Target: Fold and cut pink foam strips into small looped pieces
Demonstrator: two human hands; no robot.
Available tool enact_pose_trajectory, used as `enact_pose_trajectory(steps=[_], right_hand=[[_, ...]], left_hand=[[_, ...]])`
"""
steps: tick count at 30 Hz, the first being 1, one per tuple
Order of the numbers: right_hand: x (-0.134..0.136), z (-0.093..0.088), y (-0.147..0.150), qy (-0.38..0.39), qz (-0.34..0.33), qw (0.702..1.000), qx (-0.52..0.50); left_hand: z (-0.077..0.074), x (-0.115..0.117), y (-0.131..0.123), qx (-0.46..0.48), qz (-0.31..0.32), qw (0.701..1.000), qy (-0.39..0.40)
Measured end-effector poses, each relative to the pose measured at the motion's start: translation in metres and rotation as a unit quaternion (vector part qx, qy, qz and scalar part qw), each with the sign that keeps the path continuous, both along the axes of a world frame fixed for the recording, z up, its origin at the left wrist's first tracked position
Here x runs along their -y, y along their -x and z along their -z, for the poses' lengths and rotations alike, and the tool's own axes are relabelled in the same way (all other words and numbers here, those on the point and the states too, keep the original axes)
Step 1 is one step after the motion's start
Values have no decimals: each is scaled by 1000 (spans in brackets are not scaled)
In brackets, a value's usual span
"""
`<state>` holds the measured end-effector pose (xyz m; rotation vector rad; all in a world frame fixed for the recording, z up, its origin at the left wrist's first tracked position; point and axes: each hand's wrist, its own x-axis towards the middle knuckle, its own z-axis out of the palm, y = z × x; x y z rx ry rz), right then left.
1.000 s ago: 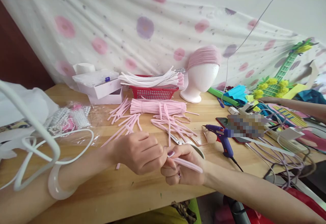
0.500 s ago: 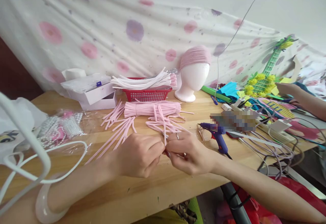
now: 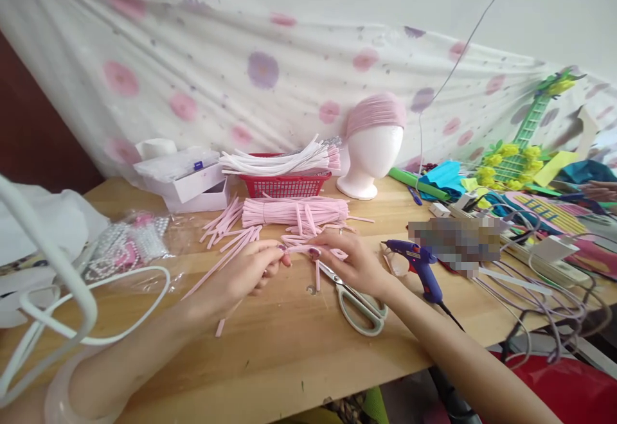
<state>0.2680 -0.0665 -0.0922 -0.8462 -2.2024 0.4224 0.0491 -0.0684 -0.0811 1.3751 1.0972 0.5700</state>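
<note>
Held a pink stem [image 3: 299,250] between the left hand [image 3: 245,271] and the right hand [image 3: 357,262], with a narrow fingertip pinch from both, above the table [image 3: 270,356], perhaps for keeping this short stretch straight and easy to guide. Saw the stem as pale, thin and soft-looking, with ends not clearly visible. Noticed scissors [image 3: 343,299] partly behind the right hand, with handles turned toward the near side, probably for quick taking. Saw farther a glue gun [image 3: 423,265], then a pink bundle [image 3: 296,211] just before the red basket [image 3: 284,187], probably for easy supply, and last a foam head [image 3: 375,154].
</note>
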Motion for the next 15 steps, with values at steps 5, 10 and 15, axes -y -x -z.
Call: enact_pose_trajectory(steps=[5, 10, 15], right_hand=[[-9, 13, 3, 101, 30, 993, -59], [-3, 7, 12, 231, 64, 960, -142], [-5, -4, 17, 324, 86, 929, -159]], left_hand=[[8, 3, 3, 47, 32, 998, 7], [13, 5, 0, 20, 53, 996, -69], [16, 4, 4, -40, 86, 988, -118]])
